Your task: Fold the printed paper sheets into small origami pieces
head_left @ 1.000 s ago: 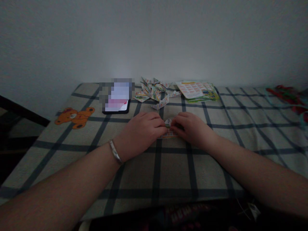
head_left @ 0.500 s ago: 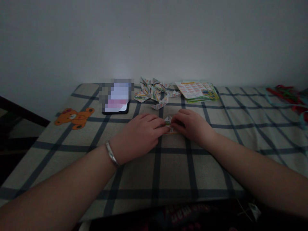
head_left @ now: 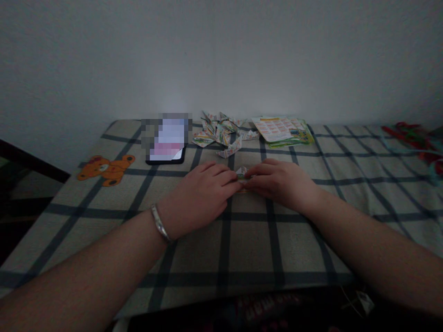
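Two hands [head_left: 204, 196] [head_left: 282, 184] hold printed paper [head_left: 242, 171], its wording illegible.

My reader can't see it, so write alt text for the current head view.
The left hand and right hand have their fingers on a small paper on a checked cloth. Beyond them, left to right, lie a phone, folded papers and a stack of sheets; an orange bear lies further left.
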The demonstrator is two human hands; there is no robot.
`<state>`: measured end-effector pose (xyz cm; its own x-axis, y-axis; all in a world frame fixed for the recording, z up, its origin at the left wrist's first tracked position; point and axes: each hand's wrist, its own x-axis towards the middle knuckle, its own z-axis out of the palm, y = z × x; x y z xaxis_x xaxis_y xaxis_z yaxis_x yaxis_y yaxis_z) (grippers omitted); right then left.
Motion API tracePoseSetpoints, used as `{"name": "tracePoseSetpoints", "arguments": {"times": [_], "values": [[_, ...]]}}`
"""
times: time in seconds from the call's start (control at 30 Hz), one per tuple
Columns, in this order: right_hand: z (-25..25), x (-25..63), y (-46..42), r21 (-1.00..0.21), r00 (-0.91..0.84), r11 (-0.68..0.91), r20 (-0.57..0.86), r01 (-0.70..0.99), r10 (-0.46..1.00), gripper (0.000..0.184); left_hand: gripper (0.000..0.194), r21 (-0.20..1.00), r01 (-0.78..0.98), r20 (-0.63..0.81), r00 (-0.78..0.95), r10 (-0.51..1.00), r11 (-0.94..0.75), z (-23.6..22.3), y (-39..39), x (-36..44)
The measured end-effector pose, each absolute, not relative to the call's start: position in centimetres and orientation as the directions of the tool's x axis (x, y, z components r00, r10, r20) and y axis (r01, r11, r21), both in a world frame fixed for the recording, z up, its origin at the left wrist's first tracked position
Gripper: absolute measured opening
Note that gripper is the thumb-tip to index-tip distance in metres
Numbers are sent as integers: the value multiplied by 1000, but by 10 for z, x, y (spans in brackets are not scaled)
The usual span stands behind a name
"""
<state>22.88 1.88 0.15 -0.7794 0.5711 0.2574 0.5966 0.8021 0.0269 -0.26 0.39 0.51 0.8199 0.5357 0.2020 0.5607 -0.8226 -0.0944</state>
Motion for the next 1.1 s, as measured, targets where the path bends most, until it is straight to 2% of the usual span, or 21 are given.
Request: {"name": "tracePoseSetpoints", "arguments": {"times": [0.3, 0.87, 0.93, 1.1], "values": [[7, 226, 16, 57, -784, 792, 202, 608, 587, 19, 29, -136, 566, 253, 813, 524, -813, 6, 6, -7], [13, 240, 14, 22, -760, 769, 173, 638, 626, 15, 27, -156, 587, 159, 809, 566, -795, 18, 7, -18], [16, 242, 13, 14, -756, 765, 159, 644, 635, 14, 25, -162, 581, 204, 810, 549, -797, 17, 7, -19], [20, 244, 12, 28, -735, 737, 108, 675, 670, 14, 22, -183, 596, 176, 802, 571, -782, 14, 9, -20]]}}
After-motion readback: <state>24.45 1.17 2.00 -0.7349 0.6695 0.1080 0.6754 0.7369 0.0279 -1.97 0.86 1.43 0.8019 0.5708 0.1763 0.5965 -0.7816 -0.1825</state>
